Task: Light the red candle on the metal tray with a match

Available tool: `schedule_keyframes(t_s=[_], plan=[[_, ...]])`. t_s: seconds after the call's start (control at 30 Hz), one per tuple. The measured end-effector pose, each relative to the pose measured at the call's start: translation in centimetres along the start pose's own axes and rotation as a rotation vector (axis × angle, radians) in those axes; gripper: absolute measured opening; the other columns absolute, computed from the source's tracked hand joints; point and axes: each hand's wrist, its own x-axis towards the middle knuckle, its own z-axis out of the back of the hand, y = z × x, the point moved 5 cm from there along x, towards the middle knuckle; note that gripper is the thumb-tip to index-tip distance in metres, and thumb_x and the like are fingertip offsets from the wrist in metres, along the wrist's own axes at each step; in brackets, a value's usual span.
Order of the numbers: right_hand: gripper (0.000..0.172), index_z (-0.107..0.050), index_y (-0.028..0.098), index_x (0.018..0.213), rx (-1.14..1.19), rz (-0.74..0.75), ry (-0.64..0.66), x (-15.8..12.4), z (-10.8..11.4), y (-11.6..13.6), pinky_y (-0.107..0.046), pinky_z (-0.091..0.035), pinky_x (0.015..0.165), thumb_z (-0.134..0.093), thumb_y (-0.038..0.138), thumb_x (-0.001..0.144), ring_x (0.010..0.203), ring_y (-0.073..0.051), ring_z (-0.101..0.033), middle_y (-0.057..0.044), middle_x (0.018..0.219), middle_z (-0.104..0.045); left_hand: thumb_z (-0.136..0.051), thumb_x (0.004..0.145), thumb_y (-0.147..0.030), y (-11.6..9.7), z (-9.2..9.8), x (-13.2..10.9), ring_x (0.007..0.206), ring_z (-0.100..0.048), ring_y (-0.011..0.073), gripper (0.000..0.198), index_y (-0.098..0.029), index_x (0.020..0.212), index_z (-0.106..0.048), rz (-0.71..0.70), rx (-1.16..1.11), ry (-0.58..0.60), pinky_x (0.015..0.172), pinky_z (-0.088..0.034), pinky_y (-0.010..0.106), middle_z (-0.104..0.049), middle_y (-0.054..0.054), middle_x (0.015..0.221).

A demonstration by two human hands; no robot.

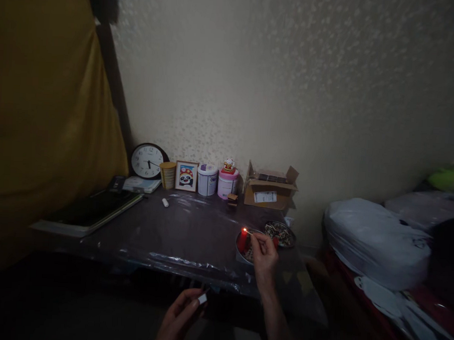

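Observation:
Between the thumb and fingers of my right hand is a thin matchstick, its tip at the small bright flame on top of a red candle. The candle stands upright in a round dish, partly hidden behind my hand, with small bits around its base. Below the table's front edge, my left hand is closed on a small white box that looks like a matchbox. Another dish full of small sticks lies just behind my right hand, with something red by its edge.
Along the wall stand a clock, a yellow cup, a framed panda picture, a white tin, a pink tin with a figurine, and an open carton. A white piece lies on the dark table.

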Motion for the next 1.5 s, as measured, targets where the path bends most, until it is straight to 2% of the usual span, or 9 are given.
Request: schedule_keyframes(t_s=[0.3,0.43,0.53,0.63,0.73,0.87,1.0,1.23,1.5], plan=[[0.019,-0.057,0.019,0.075,0.114,-0.211,0.014,0.3,3.0,5.5,-0.023,-0.043,0.052,-0.063,0.037,0.071,0.054,-0.012,-0.053,0.004,0.059,-0.055,-0.077,0.055,-0.041,0.6,0.6,0.5,0.081,-0.064,0.0232,0.036,-0.017,0.08,-0.069,-0.018,-0.012,-0.012,0.079,-0.046,0.032,-0.071,0.006,0.078],[0.028,-0.053,0.021,0.063,0.205,-0.199,0.302,0.0,4.0,7.4,-0.023,-0.041,0.047,-0.055,0.046,0.074,0.046,-0.01,-0.046,0.006,0.05,-0.048,-0.077,0.058,-0.037,0.0,0.2,0.1,0.081,-0.064,0.0216,0.031,-0.018,0.08,-0.07,0.019,-0.002,0.041,0.081,-0.047,0.032,-0.071,0.006,0.08],[0.018,-0.061,0.02,0.062,-0.023,-0.228,0.43,-0.8,5.4,7.0,-0.023,-0.041,0.048,-0.067,0.035,0.068,0.048,-0.012,-0.051,0.004,0.05,-0.056,-0.077,0.058,-0.037,-0.4,-0.1,-0.1,0.079,-0.064,0.0209,0.03,-0.018,0.079,-0.071,0.011,0.024,0.045,0.08,-0.047,0.032,-0.072,0.005,0.078],[0.016,-0.063,0.02,0.066,-0.185,-0.225,0.332,-1.0,8.3,6.4,-0.023,-0.044,0.05,-0.067,0.036,0.068,0.055,-0.015,-0.057,0.002,0.059,-0.062,-0.079,0.053,-0.039,-0.1,0.3,-0.2,0.079,-0.066,0.0229,0.034,-0.018,0.078,-0.071,0.016,0.026,-0.038,0.08,-0.048,0.033,-0.073,0.006,0.076],[0.02,-0.062,0.02,0.065,-0.221,-0.205,0.349,-1.4,10.1,5.7,-0.023,-0.045,0.049,-0.064,0.039,0.07,0.055,-0.015,-0.057,0.001,0.059,-0.061,-0.078,0.054,-0.04,0.2,0.5,0.0,0.079,-0.066,0.0234,0.035,-0.018,0.08,-0.07,0.02,0.039,-0.072,0.08,-0.049,0.033,-0.074,0.006,0.078],[0.017,-0.065,0.02,0.068,-0.384,-0.096,0.36,-1.9,10.4,4.7,-0.023,-0.048,0.057,-0.065,0.038,0.07,0.061,-0.016,-0.061,0.0,0.063,-0.065,-0.078,0.052,-0.04,0.7,0.4,0.4,0.08,-0.067,0.0249,0.037,-0.018,0.08,-0.07,0.039,0.062,-0.05,0.08,-0.049,0.034,-0.074,0.006,0.076],[0.019,-0.063,0.019,0.072,-0.272,-0.09,0.205,-1.4,10.5,3.7,-0.022,-0.048,0.052,-0.063,0.038,0.072,0.054,-0.015,-0.06,0.001,0.059,-0.063,-0.078,0.05,-0.043,1.2,0.8,0.8,0.076,-0.067,0.0248,0.039,-0.018,0.078,-0.069,0.017,0.074,-0.094,0.077,-0.049,0.034,-0.074,0.006,0.072],[0.021,-0.06,0.02,0.077,-0.251,-0.014,-0.169,3.0,12.9,2.0,-0.026,-0.05,0.061,-0.063,0.04,0.068,0.064,-0.016,-0.062,-0.001,0.07,-0.067,-0.078,0.051,-0.044,1.8,1.4,1.1,0.084,-0.066,0.0258,0.041,-0.019,0.082,-0.069,0.06,0.084,-0.096,0.08,-0.048,0.033,-0.074,0.006,0.078],[0.03,-0.061,0.018,0.073,-0.329,-0.052,-0.2,9.2,11.9,-5.3,-0.031,-0.05,0.063,-0.059,0.046,0.062,0.062,-0.02,-0.064,-0.005,0.066,-0.068,-0.079,0.052,-0.041,0.5,0.2,0.4,0.086,-0.066,0.0244,0.036,-0.018,0.079,-0.07,0.094,0.092,-0.019,0.079,-0.049,0.028,-0.074,0.005,0.077]])
